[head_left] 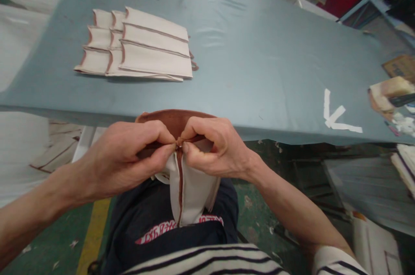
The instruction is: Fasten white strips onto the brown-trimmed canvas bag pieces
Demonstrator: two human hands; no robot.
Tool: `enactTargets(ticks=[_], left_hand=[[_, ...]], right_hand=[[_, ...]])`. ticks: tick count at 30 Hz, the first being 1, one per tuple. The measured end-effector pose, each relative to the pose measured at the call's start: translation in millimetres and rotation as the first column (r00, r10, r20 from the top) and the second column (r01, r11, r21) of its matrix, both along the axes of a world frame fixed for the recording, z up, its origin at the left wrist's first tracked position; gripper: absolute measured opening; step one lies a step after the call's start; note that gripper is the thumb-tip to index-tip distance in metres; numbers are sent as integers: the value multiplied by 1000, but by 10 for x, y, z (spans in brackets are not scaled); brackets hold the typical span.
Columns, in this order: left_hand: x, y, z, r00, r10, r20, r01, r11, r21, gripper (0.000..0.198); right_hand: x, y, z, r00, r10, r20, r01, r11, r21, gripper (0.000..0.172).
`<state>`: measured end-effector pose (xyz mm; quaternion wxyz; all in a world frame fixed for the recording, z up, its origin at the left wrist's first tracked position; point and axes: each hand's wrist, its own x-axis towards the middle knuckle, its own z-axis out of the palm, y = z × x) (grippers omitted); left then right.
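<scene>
A cream fabric bag (197, 193) with brown trim hangs over my lap, below the table's front edge. My left hand (139, 149) pinches the bag's brown edging from the left. My right hand (214, 147) pinches the same edging from the right, so that the fingertips of both hands nearly meet at the top of the brown seam. Behind the fingers rises a brown curved part (171, 120), against the table edge. The small spot between the fingertips is mostly covered.
A blue-grey covered table (259, 63) stretches ahead. Several cream pieces with brown trim (152, 50) lie stacked at its left. White strips (337, 119) lie on the right, near a yellowish block (392, 91). A shelf frame (369, 2) stands at the far right.
</scene>
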<state>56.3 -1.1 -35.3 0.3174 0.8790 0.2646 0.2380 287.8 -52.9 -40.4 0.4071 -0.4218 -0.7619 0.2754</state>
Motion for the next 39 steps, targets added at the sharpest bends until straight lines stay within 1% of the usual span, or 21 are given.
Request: enactTargets(ticks=[2,3,5,6,7,8,9,11,12,13,15,17,20,24,27,29,31,33,35,37,39], left_hand=[[21,-50,42,995,-5,100,26,978,-208,26],[34,-69,60,988,-4,154,52,948,-313,27],[63,-84,82,972,28,235,99,854,-511,29],[79,-77,85,963,37,267,127,811,-571,29],[94,-58,85,957,37,286,147,793,-592,29],[108,-30,85,959,23,284,151,805,-574,27],[119,6,89,965,-1,261,142,840,-524,25],[130,86,113,982,-63,177,125,921,-369,22],[127,123,134,986,-96,135,133,944,-301,22],[120,153,159,986,-127,108,151,956,-253,22],[95,192,216,978,-188,85,202,957,-210,23],[70,206,266,974,-220,62,228,954,-196,26],[61,204,308,974,-225,3,222,958,-180,32],[75,186,315,970,-240,-44,232,964,-132,34],[69,155,332,955,-279,-99,268,957,-111,33],[65,126,350,946,-295,-131,286,955,-83,33],[72,94,361,943,-299,-148,299,954,-25,33],[85,58,353,948,-299,-113,305,952,39,32],[95,15,332,950,-311,-38,312,949,43,29],[92,-36,309,946,-319,51,320,947,-23,25],[83,-91,291,938,-321,130,335,935,-113,24]], right_hand=[[2,15,45,994,70,-86,-73,997,-26,11],[2,22,67,984,110,-138,-117,992,-40,12],[6,29,98,954,175,-243,-195,979,-60,15],[9,27,104,941,188,-282,-215,974,-68,16],[16,23,103,935,183,-304,-215,974,-75,17],[25,15,99,939,160,-305,-194,977,-86,17],[37,5,92,948,127,-291,-162,982,-101,16],[66,-19,83,971,65,-231,-99,985,-139,15],[81,-30,83,979,49,-199,-79,986,-146,15],[92,-40,88,985,45,-167,-69,987,-142,15],[102,-54,104,992,57,-113,-68,993,-98,14],[94,-54,118,995,64,-74,-67,997,-40,15],[75,-38,115,996,69,-48,-68,997,19,15],[105,-44,132,994,107,-1,-107,991,81,14],[181,-99,220,985,169,44,-172,983,57,12],[237,-139,302,975,213,68,-215,977,16,11],[281,-158,370,968,237,79,-234,971,-47,9],[307,-144,396,964,266,23,-260,956,-134,12],[313,-101,372,948,304,-99,-319,918,-237,22],[296,-46,311,916,325,-238,-390,859,-331,32],[257,4,236,869,340,-360,-475,777,-413,40]])
